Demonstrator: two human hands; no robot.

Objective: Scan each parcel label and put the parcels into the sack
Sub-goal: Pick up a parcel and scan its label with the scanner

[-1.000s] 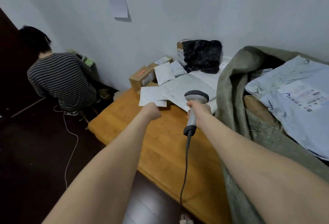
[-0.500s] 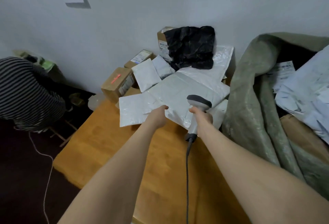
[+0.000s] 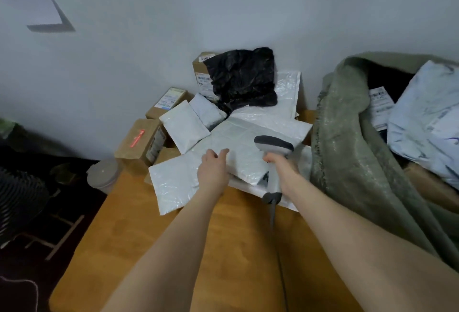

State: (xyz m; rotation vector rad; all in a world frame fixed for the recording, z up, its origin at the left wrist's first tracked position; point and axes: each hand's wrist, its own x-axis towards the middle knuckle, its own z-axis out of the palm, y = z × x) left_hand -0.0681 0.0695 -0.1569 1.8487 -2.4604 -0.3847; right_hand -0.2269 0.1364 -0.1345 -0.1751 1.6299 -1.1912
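Left hand (image 3: 213, 171) rests with its fingers straight on a crinkly white mailer (image 3: 244, 138); right hand (image 3: 285, 170) grips the grey scanner (image 3: 273, 144), hiding its handle. The coarse sack (image 3: 347, 150) is cropped.

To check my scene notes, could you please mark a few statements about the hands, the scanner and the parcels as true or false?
1. The right hand holds the grey handheld barcode scanner. True.
2. The left hand holds a roll of tape. False: it rests on a large white plastic mailer.
3. The crumpled black plastic parcel lies inside the grey-green fabric sack. False: it sits on the parcel pile by the wall, outside the sack.
4. A red scan line shows on a brown cardboard box. True.
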